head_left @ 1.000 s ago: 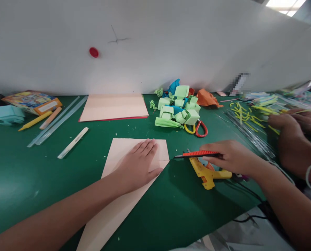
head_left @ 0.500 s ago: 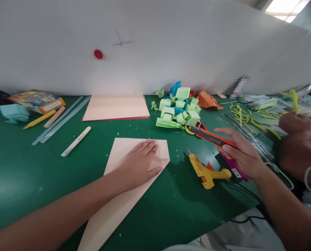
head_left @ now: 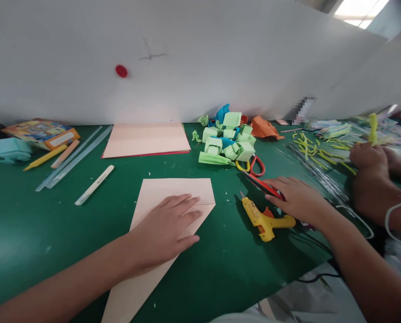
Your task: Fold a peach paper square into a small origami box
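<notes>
My left hand (head_left: 168,224) rests with spread fingers on a sheet of pale peach paper (head_left: 173,188) that has a crease and a slanted edge. My right hand (head_left: 296,199) has its fingers over a red utility knife (head_left: 262,184), held low at the table with its dark tip pointing left. Just beyond the tip are scissors (head_left: 258,166) with one red and one yellow handle loop. In front of the knife lies a yellow glue gun (head_left: 264,220). Under my right hand, a purple thing is mostly hidden.
Folded light green paper pieces (head_left: 232,139) are heaped near the wall, beside crumpled orange paper (head_left: 266,128). A stack of peach sheets (head_left: 146,141) lies at the back. Glue sticks (head_left: 79,157) and a white stick (head_left: 94,185) are leftward. A co-worker's hands (head_left: 368,161) hold something yellow-green.
My right hand has lowered the utility knife to the table, over the purple thing. My left hand has slid slightly nearer on the paper, baring more of the crease.
</notes>
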Motion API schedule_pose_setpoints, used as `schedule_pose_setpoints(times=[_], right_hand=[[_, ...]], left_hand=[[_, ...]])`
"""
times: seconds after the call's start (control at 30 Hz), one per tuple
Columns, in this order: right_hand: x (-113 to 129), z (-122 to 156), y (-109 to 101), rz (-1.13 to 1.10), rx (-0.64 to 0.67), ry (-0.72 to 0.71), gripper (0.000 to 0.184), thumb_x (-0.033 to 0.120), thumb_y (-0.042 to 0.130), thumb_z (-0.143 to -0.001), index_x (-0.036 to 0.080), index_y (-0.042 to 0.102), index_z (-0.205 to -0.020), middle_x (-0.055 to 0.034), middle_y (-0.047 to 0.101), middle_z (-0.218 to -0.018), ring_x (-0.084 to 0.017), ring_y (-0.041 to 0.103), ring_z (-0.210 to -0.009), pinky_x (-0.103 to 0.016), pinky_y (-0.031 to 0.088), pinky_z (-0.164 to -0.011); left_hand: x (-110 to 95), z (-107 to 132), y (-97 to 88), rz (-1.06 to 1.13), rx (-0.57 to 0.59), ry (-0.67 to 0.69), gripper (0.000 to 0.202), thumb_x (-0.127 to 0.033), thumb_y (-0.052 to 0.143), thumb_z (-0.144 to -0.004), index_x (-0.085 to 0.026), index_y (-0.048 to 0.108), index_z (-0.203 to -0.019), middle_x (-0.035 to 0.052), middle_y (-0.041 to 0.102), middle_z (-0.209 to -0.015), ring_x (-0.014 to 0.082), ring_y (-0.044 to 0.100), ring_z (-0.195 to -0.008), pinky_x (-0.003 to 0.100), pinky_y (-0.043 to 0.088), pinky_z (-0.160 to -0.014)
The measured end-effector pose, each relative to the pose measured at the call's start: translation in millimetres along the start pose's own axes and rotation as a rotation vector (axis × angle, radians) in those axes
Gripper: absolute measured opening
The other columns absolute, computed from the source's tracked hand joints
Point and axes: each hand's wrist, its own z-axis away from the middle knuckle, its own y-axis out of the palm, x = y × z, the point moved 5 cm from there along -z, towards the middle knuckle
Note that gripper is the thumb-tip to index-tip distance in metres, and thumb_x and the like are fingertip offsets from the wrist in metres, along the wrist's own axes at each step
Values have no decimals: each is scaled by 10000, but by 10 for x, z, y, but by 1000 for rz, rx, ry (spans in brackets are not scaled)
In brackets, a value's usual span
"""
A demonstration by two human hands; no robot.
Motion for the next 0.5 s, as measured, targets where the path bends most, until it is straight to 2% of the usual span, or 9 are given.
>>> schedule_pose_setpoints(times=[0.07,0.13,0.2,0.27,0.33,0.43,0.5], right_hand=[[70,2,-94,-5,-16,-1,463,453,461,-1002,210,627,-1359,-156,688,-1275,-347,637,-1081,-519,489,-936],[194,-8,-233,-9,-69,29,469,419,446,-1018,195,608,-1396,-179,673,-1294,-356,625,-1093,-512,491,-913],[418,-33,-381,-35,-153,32,448,429,445,-1014,225,619,-1373,-145,685,-1254,-356,620,-1085,-530,496,-912],[756,-72,-487,-128,-217,-28,405,404,444,-1019,235,633,-1335,-121,694,-1222,-333,623,-1093,-525,495,-951],[1164,-121,-517,-244,-214,-117,362,358,451,-1022,228,644,-1299,-114,687,-1237,-315,611,-1147,-517,489,-998],[1761,-195,-443,-424,-131,-271,371,275,461,-1011,197,614,-1340,-115,665,-1320,-281,597,-1200,-473,505,-1016],[2061,-234,-366,-490,-97,-399,419,261,452,-1019,176,564,-1414,-111,609,-1441,-260,534,-1329,-461,435,-1130]], left_hand=[[-30,132,26,-13,43,14,570,-499,535,-998,-252,488,-1510,63,380,-1646,341,352,-1503,550,334,-1188],[-26,255,31,-26,56,14,587,-417,530,-1003,-279,408,-1560,48,350,-1662,348,367,-1491,560,343,-1172],[5,362,10,-23,38,7,589,-313,494,-1006,-315,365,-1581,24,361,-1658,335,415,-1457,553,356,-1164],[46,462,-17,6,20,1,615,-212,464,-993,-340,353,-1584,-6,408,-1633,297,454,-1429,513,374,-1169],[80,560,-31,55,9,-2,655,-128,450,-960,-347,372,-1572,-27,448,-1607,256,467,-1423,458,397,-1176],[114,709,-18,120,-2,-4,721,-47,450,-891,-338,414,-1549,-32,472,-1590,230,472,-1428,424,423,-1182],[138,805,7,148,-17,-5,743,-21,443,-858,-331,443,-1533,-26,492,-1575,230,478,-1428,434,428,-1188]])
